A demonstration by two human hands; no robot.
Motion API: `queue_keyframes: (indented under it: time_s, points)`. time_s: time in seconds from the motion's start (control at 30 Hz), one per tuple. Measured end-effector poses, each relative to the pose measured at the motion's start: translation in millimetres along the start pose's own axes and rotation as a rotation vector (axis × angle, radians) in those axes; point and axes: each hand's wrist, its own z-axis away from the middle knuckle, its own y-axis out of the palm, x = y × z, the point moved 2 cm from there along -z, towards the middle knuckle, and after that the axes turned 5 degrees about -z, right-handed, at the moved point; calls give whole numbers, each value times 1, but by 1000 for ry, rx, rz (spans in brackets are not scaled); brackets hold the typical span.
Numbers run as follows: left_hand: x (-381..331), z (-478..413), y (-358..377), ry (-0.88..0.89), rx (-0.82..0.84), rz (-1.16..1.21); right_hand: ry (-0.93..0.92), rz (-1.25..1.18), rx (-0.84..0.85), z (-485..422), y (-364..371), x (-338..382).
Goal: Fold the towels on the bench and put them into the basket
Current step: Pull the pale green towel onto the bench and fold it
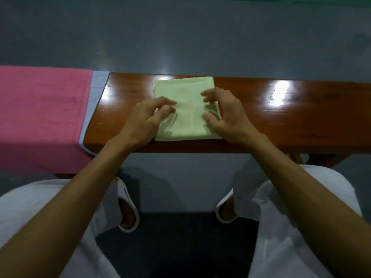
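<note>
A pale green towel (186, 109), folded into a small rectangle, lies flat on the glossy brown wooden bench (281, 117) in front of me. My left hand (146, 117) sits at the towel's left edge, its fingers curled and its thumb meeting them in a pinch on the cloth. My right hand (226, 113) is over the towel's right edge, fingers loosely bent and spread, thumb down near the cloth. A pink towel (40, 109) is draped over the bench's left part, with a light blue towel (96, 87) showing from under it. No basket is in view.
The bench runs left to right, and its right half shows bare wood with bright glare. Grey floor (180, 37) lies beyond it. My knees in white trousers (301, 227) and white slippers (128, 207) are below the bench's near edge.
</note>
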Motion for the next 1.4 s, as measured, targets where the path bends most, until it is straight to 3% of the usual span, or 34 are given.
queue_keyframes:
  time_s: [0.37,0.73,0.93,1.23,1.4]
  points:
    - [19,27,3,103,156,-150,-106,212,156,31,11,-13]
    - [27,41,2,231,75,-318,-197,166,238,36,2,-9]
    - [16,44,-9,209,-14,-145,-76,-138,184,26,-16,6]
    - [4,18,-17,-84,-118,288,169,-370,142,-3,-25,9]
    - [13,2,-7,-219,-195,391,349,-455,66,-16,-24,-4]
